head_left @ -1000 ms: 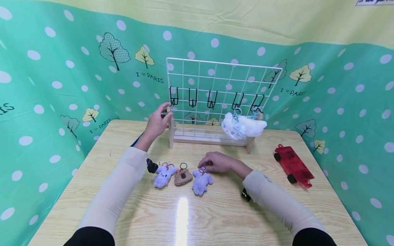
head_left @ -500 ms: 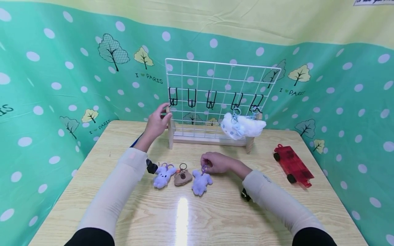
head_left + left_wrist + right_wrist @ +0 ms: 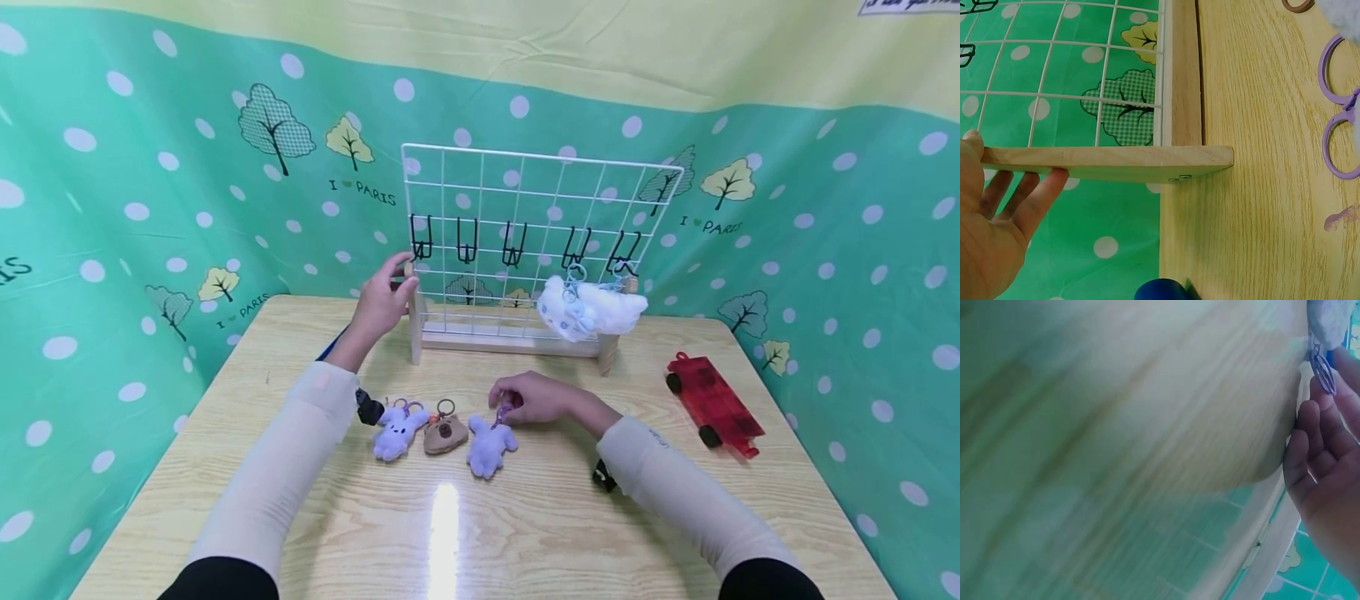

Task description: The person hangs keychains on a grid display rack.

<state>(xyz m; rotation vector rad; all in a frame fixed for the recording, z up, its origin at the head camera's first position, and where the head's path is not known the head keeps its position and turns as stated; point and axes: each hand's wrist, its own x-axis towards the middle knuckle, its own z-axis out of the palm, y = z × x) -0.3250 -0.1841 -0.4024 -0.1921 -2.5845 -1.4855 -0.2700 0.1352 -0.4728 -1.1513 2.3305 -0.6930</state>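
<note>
In the head view a white wire grid rack (image 3: 517, 196) on wooden feet stands at the back, with several black hooks across it. My left hand (image 3: 380, 304) grips its left wooden side post (image 3: 1110, 156), thumb on one face and fingers on the other. My right hand (image 3: 531, 397) pinches the purple rings (image 3: 1322, 372) of a lavender plush keychain (image 3: 487, 450), whose body lies low at the table. To its left are a brown bear-head keychain (image 3: 446, 434) and another lavender plush keychain (image 3: 397, 433) with a face.
White plush keychains (image 3: 592, 308) hang from the two rightmost hooks. A red toy vehicle (image 3: 716, 404) with black wheels lies on the right of the wooden table (image 3: 337, 517). Behind is a green dotted cloth (image 3: 210, 167).
The fingers of my right hand have drawn the purple rings up and slightly right, off the plush body. My left hand stays on the post.
</note>
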